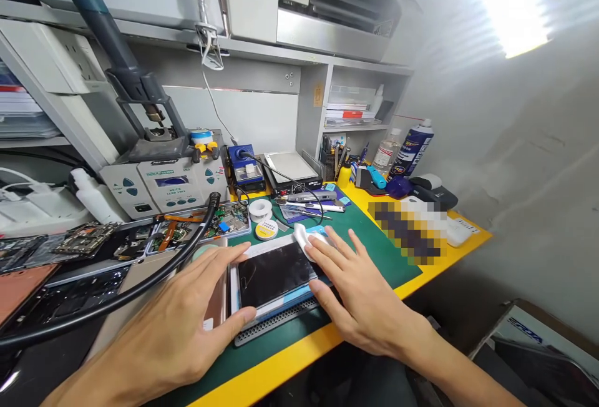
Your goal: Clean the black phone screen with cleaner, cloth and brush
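The black, glossy rectangular screen panel (281, 273) lies face up at the near centre, on a flat white-and-blue block (290, 299), above a grey perforated strip (281, 321) that shows along the near edge. This stack rests on a dark green mat (390, 258) covering part of the yellow surface (276, 371). The left hand (185, 310) is positioned at the left end of the panel; its grip is spread, with the thumb at the near left corner and the fingers at the far left corner. The right hand (355, 285) is positioned at the right end, fingers extended over a crumpled white cloth (302, 236) at the panel's far right corner; whether this grip pinches the cloth cannot be told. A round, yellow-labelled tin (266, 230) and a white plastic reel (260, 209) stand beyond the panel, to the far left. A thick black hose (135, 285) curves across the left side.
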`<state>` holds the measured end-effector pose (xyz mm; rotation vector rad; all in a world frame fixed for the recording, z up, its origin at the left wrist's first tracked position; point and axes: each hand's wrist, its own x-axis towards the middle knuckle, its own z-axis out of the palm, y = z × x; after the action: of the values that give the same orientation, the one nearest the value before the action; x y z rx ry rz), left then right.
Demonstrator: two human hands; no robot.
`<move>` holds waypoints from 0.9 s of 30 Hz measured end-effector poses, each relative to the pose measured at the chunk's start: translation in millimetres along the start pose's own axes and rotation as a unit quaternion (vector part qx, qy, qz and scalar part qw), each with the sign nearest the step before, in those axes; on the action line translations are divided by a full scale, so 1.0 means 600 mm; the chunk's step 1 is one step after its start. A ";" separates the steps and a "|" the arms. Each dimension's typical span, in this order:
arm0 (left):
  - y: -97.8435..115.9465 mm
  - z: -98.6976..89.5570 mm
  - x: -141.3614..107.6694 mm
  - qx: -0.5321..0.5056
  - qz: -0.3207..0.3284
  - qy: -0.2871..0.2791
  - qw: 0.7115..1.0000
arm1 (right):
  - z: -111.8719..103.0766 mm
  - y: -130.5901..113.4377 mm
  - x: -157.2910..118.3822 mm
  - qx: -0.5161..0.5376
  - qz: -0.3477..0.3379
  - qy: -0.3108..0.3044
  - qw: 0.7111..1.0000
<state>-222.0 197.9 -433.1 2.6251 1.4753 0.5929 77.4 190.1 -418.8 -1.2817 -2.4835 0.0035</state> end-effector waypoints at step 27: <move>0.013 -0.013 0.006 -0.013 0.021 0.006 1.000 | -0.082 0.044 0.067 0.284 0.086 -0.053 0.954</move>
<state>-217.0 195.8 -422.8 2.6427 1.4096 0.6284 92.2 229.9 -364.4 -1.2454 -2.1946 0.7866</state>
